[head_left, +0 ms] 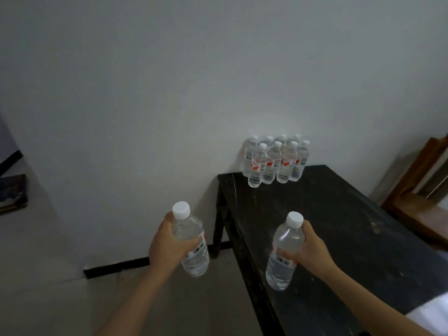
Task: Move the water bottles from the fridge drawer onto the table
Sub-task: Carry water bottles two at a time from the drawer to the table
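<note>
My left hand [168, 246] grips a clear water bottle [191, 241] with a white cap, held upright over the floor just left of the black table [339, 226]. A second clear bottle [284, 253] sits in my right hand [308, 248], tilted a little, above the table's near left part. Several more water bottles [275, 161] with red-and-white labels stand in two rows at the table's far left corner, against the wall. The fridge drawer is out of sight.
A white wall rises behind the table, with a black skirting strip [116, 266] along the floor. A wooden piece of furniture [421, 190] stands to the right of the table. A dark object [12, 192] lies at the far left edge.
</note>
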Tool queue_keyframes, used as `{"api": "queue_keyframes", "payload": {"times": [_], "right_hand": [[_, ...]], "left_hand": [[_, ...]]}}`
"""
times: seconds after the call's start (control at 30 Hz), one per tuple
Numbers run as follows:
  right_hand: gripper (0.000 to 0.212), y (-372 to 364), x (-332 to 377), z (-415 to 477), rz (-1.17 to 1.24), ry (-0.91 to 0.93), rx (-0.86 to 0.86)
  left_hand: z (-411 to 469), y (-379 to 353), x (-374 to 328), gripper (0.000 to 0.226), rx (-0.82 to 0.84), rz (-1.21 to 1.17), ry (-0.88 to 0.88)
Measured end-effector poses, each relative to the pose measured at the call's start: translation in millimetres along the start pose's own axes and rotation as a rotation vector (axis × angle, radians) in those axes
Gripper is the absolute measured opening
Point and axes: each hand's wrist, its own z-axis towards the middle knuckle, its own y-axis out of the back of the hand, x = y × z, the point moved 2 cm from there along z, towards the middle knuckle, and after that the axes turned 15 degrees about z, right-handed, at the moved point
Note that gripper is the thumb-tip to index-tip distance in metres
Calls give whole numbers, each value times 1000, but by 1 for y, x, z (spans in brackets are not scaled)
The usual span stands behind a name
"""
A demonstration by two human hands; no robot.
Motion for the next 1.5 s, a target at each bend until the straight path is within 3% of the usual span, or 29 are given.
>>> {"api": "queue_keyframes", "payload": {"times": [0.3,0.57,0.77,1.0,1.17,1.33,1.5], "right_hand": [[65,-32,6,73,11,-151,-301],[56,-30,-17,71,24,-291,-515],[48,-2,-29,81,-26,-312,-609],[56,36,-43,157,-26,-239,-602],[61,62,-50,248,25,-218,-524],[70,68,-48,333,11,-178,-435],[65,58,-48,397,41,-141,-397]], "left_hand": [[160,-35,-3,50,239,6,-168],[214,-107,-18,40,494,-52,-261],[240,-181,-44,65,523,54,-350],[275,-262,-95,60,569,130,-435],[301,-304,-119,49,537,99,-382],[321,-331,-122,57,574,85,-353],[333,-345,-126,60,593,119,-331]]}}
